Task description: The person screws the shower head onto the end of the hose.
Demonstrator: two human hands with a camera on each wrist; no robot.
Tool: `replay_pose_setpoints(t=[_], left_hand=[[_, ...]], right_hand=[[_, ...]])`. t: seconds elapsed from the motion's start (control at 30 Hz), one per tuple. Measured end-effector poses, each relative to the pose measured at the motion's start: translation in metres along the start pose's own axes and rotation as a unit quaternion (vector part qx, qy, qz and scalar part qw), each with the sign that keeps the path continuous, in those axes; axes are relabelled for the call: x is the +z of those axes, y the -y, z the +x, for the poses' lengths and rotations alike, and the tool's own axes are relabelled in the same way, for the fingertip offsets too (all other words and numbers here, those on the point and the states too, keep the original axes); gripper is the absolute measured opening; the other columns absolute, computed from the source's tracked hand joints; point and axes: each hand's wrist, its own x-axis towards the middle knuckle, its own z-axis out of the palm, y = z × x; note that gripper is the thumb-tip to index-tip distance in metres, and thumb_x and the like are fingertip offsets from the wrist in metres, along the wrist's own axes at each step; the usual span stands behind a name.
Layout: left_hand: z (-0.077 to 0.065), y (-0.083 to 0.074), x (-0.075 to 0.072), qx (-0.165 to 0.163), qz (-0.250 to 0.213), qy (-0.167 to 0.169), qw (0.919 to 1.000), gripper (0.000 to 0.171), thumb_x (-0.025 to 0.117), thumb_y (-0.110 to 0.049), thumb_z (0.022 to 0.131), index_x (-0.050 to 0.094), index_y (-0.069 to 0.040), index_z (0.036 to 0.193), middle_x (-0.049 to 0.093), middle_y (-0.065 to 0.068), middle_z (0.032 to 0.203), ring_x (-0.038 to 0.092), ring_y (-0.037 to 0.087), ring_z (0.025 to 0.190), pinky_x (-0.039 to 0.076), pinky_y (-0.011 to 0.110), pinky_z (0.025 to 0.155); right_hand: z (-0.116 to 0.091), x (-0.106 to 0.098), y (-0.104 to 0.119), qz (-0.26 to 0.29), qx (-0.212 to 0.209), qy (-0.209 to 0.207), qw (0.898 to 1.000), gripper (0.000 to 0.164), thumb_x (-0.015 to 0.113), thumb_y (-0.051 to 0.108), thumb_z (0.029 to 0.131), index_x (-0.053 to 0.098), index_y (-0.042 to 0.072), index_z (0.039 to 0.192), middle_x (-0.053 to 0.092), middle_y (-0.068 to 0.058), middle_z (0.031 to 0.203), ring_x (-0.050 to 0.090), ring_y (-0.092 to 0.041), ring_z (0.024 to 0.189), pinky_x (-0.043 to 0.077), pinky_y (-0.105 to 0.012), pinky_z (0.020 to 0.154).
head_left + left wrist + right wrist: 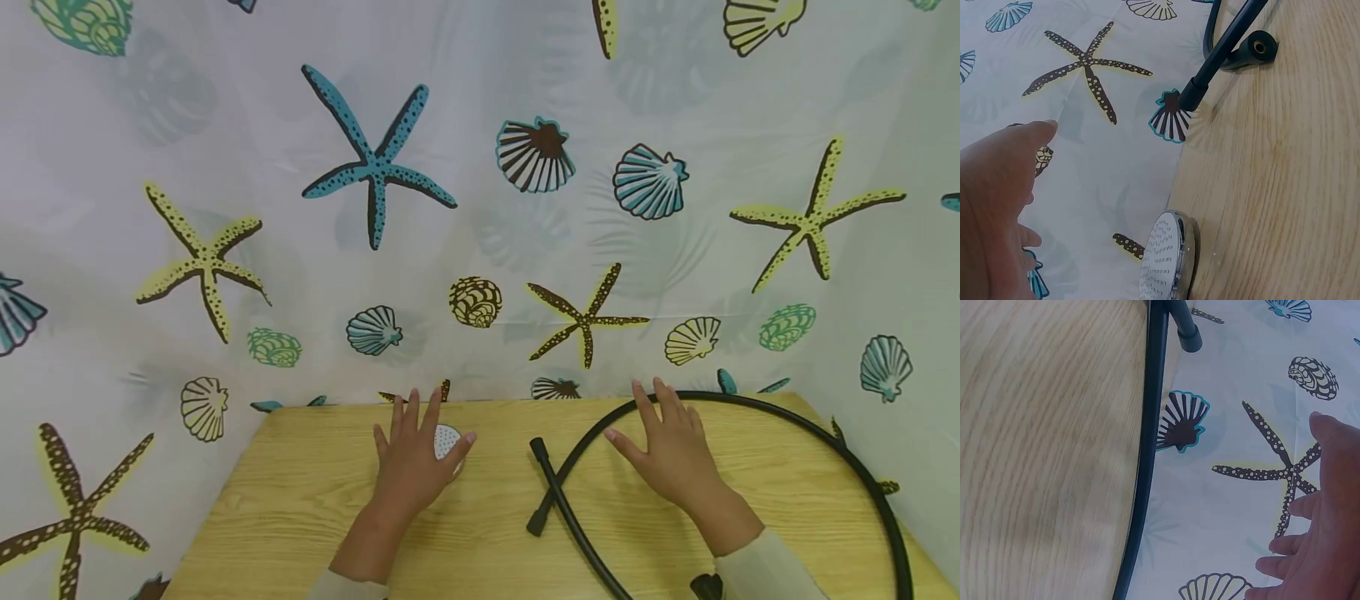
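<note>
Shower head [447,442] is lying near the back edge of the wooden surface [300,500], with the left hand [411,460] hovering above it and hiding part of it in the head view. Its pale round face, dotted with small nozzles, is showing between the thumb and the fingers. In the left wrist view, a gap is separating the hand from the shower head. The left grip is holding nothing; its fingers are stretching forward, spread and straight.

Black hose [1149,425] is lying to the right of the shower head, well apart from it. It is crossing itself close to its two ends, then curving along the back edge and down the right side of the surface. The right hand [673,454] is hovering by this curve; its fingertips are overlapping the hose in the head view, but the right wrist view is showing the two apart. The right grip is also holding nothing, with fingers extending loosely.

A small black fitting [707,587] is sitting beside the right sleeve [768,571], partly hidden. Behind everything, a white curtain [517,250] is hanging, bearing printed starfish [377,167] and shells [651,183].
</note>
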Motion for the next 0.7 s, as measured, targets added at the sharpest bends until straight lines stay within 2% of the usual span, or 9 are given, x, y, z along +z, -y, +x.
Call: replay_pose_setpoints(t=[0.23,0.47,0.7], left_hand=[[0.0004,0.0047,0.0018,-0.008,-0.013,0.01,0.9998,0.088,0.055,-0.063,0.096,0.02,-0.017,0.163,0.013,0.021,0.169,0.001,0.041,0.158,0.003,0.08,0.118],[-0.001,0.0064,0.0005,-0.011,-0.003,0.009,0.9999,0.082,0.057,-0.056,0.098,0.029,-0.01,0.159,0.025,0.023,0.165,0.017,0.045,0.154,0.012,0.081,0.116],[-0.0005,0.0092,0.0005,-0.024,0.008,0.008,0.9996,0.079,0.059,-0.053,0.098,0.033,-0.007,0.157,0.033,0.023,0.162,0.025,0.045,0.152,0.019,0.078,0.117]], right_hand=[[-0.0006,0.0013,0.0025,0.007,-0.007,-0.003,1.0,0.085,0.049,0.061,0.1,0.021,0.009,0.161,0.02,-0.028,0.164,0.024,-0.051,0.148,0.02,-0.072,0.12],[-0.002,0.0024,0.0052,0.002,-0.014,-0.002,1.0,0.083,0.048,0.06,0.101,0.023,0.007,0.16,0.025,-0.029,0.161,0.03,-0.051,0.146,0.025,-0.071,0.118],[-0.0025,0.0039,0.0082,0.01,-0.013,0.014,1.0,0.084,0.047,0.061,0.101,0.023,0.007,0.16,0.03,-0.03,0.159,0.034,-0.053,0.143,0.03,-0.073,0.115]])
